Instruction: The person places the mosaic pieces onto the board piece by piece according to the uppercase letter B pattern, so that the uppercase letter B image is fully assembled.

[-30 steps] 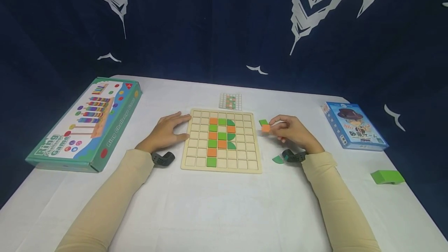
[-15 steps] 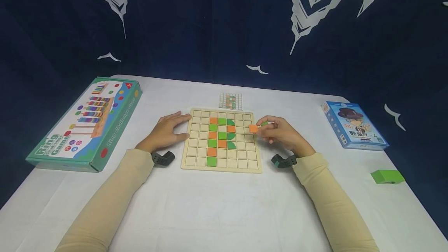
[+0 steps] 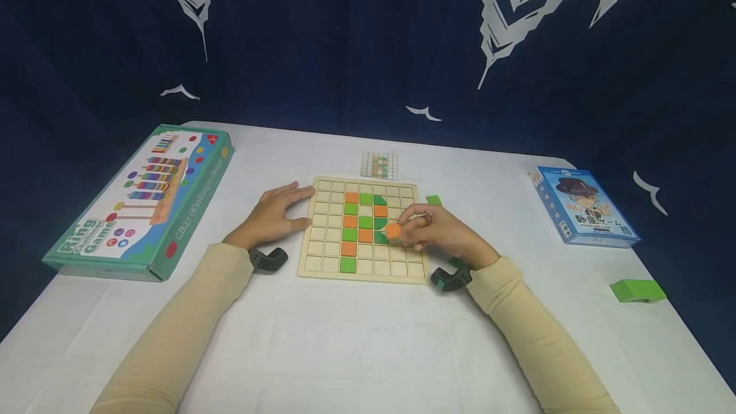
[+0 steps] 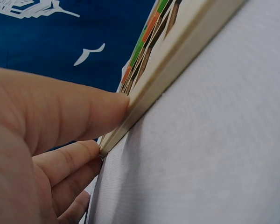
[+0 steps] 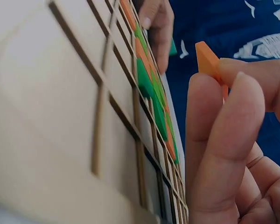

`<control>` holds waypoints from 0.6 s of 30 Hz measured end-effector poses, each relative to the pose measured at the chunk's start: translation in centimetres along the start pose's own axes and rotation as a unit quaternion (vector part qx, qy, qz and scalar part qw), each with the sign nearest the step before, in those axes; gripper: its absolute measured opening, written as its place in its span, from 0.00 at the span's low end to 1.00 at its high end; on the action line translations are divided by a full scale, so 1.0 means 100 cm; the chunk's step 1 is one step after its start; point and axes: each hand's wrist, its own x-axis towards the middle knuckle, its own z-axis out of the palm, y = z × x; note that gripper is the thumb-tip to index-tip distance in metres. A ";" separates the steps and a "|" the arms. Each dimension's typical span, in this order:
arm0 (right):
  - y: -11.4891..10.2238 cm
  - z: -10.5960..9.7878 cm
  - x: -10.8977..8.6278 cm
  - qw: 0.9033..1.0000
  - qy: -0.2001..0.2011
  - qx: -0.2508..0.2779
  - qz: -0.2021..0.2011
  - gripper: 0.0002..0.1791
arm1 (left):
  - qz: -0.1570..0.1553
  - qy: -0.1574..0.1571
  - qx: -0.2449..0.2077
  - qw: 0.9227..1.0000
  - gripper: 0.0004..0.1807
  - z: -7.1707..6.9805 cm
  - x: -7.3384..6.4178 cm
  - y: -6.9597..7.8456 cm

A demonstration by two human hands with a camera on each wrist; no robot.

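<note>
A wooden grid board (image 3: 322, 266) lies mid-table, with orange and green square tiles and dark green quarter-round tiles set in its left and middle columns. My left hand (image 3: 275, 217) rests at the board's left side; in the left wrist view its thumb and fingertips touch the rim. Between thumb and fingertips, my right hand (image 3: 443, 232) pinches an orange square tile (image 3: 393, 230) over the board, just right of the lowest quarter-round tile. The right wrist view shows that orange tile (image 5: 207, 60) tilted and raised off the board. Whether it touches the board in the head view I cannot tell.
A small pattern card (image 3: 379, 165) lies behind the board. One green tile (image 3: 434, 200) is right of the board, and a dark green piece (image 3: 456, 262) is partly hidden by the right wrist. Boxes stand left (image 3: 144, 197) and right (image 3: 583, 206); a green block (image 3: 638, 291) sits far right.
My right hand has carried the orange tile leftward from beside the green tile, across the board's right edge, to over the middle-right columns. The left hand has stayed put.
</note>
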 end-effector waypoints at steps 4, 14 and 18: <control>0.000 0.009 0.001 1.000 -0.022 -0.009 -0.005 0.11 | 0.003 0.000 -0.001 1.000 0.40 0.000 0.000 0.001; 0.001 0.026 0.002 0.997 -0.072 -0.024 -0.020 0.10 | 0.005 -0.002 -0.003 1.000 0.40 -0.001 0.000 0.000; 0.000 0.033 0.001 0.996 -0.074 -0.038 -0.017 0.10 | 0.005 -0.002 -0.002 1.000 0.40 -0.001 0.000 -0.001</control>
